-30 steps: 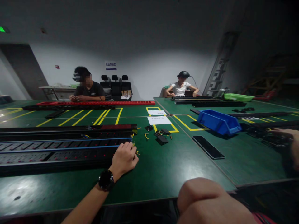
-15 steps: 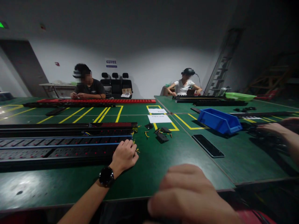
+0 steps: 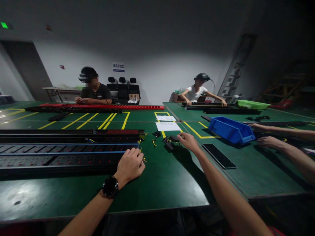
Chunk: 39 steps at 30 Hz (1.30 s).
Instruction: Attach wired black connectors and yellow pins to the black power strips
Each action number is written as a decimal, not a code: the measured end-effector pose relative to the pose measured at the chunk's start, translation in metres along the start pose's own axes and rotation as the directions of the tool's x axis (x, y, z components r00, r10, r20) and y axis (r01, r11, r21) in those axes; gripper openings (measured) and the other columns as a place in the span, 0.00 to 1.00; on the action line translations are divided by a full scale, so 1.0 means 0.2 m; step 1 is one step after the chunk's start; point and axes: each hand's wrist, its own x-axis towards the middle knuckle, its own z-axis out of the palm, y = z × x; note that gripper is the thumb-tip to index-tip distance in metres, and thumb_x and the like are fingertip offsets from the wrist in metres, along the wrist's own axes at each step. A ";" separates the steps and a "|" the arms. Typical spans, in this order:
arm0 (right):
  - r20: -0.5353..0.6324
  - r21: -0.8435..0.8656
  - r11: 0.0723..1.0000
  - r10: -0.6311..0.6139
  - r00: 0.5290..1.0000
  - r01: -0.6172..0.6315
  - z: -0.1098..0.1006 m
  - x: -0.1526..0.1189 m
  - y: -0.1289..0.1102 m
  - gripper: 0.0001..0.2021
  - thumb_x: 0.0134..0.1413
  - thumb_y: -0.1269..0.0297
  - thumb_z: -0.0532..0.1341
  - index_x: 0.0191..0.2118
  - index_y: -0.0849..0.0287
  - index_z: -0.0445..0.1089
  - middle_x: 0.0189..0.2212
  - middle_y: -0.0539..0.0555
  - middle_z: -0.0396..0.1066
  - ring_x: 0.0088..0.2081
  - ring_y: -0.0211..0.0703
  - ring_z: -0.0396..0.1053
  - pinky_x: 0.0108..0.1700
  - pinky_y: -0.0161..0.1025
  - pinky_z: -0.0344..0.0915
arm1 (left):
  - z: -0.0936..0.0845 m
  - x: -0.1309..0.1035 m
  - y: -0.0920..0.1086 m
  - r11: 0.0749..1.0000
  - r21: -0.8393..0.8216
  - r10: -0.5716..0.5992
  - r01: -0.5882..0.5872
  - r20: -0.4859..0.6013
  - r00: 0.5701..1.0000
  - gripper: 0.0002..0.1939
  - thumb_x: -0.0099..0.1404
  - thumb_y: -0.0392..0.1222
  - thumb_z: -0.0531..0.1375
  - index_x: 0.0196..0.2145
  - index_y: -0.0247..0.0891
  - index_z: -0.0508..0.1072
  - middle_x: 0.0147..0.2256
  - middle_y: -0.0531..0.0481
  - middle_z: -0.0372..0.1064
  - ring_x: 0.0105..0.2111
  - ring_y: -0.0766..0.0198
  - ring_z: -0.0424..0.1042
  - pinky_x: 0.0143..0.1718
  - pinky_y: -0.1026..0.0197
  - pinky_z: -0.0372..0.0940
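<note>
My left hand (image 3: 130, 164), with a black watch on its wrist, lies closed over the right end of a long black strip with rows of sockets and red dots (image 3: 81, 160). Short yellow-green wires (image 3: 144, 159) stick out beside its fingers, whose tips are hidden. Stretched forward, my right hand (image 3: 188, 141) pinches the edge of a small black piece (image 3: 174, 138) in a cluster of black parts with yellow-green wires (image 3: 168, 146). One loose wire (image 3: 154, 142) lies between my hands. A second black strip with a blue edge (image 3: 61, 148) runs behind the first.
A phone (image 3: 219, 156) lies right of my forearm, and a blue bin (image 3: 231, 130) stands behind it. Another person's hands (image 3: 270, 142) reach in from the right. White papers (image 3: 168, 126) lie beyond the parts. Two people sit across the green table (image 3: 157, 196), near a red strip (image 3: 103, 106).
My right hand has moved from low in front of me forward to the small black parts. My left hand stays at the strip's end. The neighbour's hands have moved closer to the blue bin.
</note>
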 end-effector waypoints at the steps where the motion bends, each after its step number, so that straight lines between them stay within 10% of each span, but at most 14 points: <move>1: 0.010 -0.031 1.000 0.000 1.000 0.000 0.01 -0.01 0.03 0.13 0.63 0.57 0.58 0.39 0.59 0.77 0.28 0.57 0.74 0.29 0.44 0.69 0.31 0.38 0.55 | 0.00 0.00 0.00 1.000 0.004 -0.001 0.001 0.001 1.000 0.05 0.66 0.38 0.57 0.35 0.37 0.73 0.37 0.43 0.69 0.40 0.53 0.66 0.41 0.51 0.59; 11: -0.127 -0.186 0.980 -0.091 0.988 0.066 0.07 -0.04 0.06 0.08 0.64 0.67 0.60 0.37 0.61 0.77 0.25 0.56 0.70 0.26 0.40 0.61 0.31 0.39 0.50 | -0.01 0.01 0.00 1.000 0.022 0.018 -0.018 0.000 1.000 0.07 0.66 0.39 0.56 0.35 0.36 0.74 0.37 0.42 0.70 0.39 0.53 0.66 0.40 0.51 0.59; 20: 0.130 -0.387 0.885 -0.225 0.966 0.258 0.21 -0.06 -0.24 0.19 0.70 0.61 0.52 0.60 0.51 0.71 0.52 0.61 0.74 0.54 0.58 0.64 0.55 0.52 0.57 | -0.01 0.01 0.00 1.000 0.016 0.016 -0.016 -0.004 1.000 0.07 0.66 0.39 0.56 0.35 0.37 0.74 0.37 0.43 0.70 0.38 0.53 0.66 0.40 0.51 0.59; 30: 0.268 -0.251 0.880 -0.336 0.903 0.402 0.16 -0.08 -0.33 0.11 0.65 0.63 0.57 0.43 0.54 0.79 0.39 0.57 0.78 0.48 0.52 0.68 0.54 0.49 0.55 | -0.01 0.01 0.00 1.000 0.021 0.002 -0.002 0.007 1.000 0.06 0.66 0.39 0.56 0.35 0.37 0.74 0.37 0.43 0.69 0.39 0.53 0.66 0.40 0.50 0.60; 39: 0.280 -0.021 0.892 -0.429 0.859 0.452 0.20 -0.12 -0.35 0.14 0.57 0.72 0.62 0.48 0.57 0.77 0.39 0.55 0.79 0.42 0.48 0.73 0.45 0.41 0.63 | -0.01 0.01 0.00 1.000 0.013 0.008 -0.008 0.004 1.000 0.07 0.66 0.39 0.56 0.34 0.37 0.73 0.37 0.43 0.69 0.38 0.53 0.65 0.40 0.50 0.60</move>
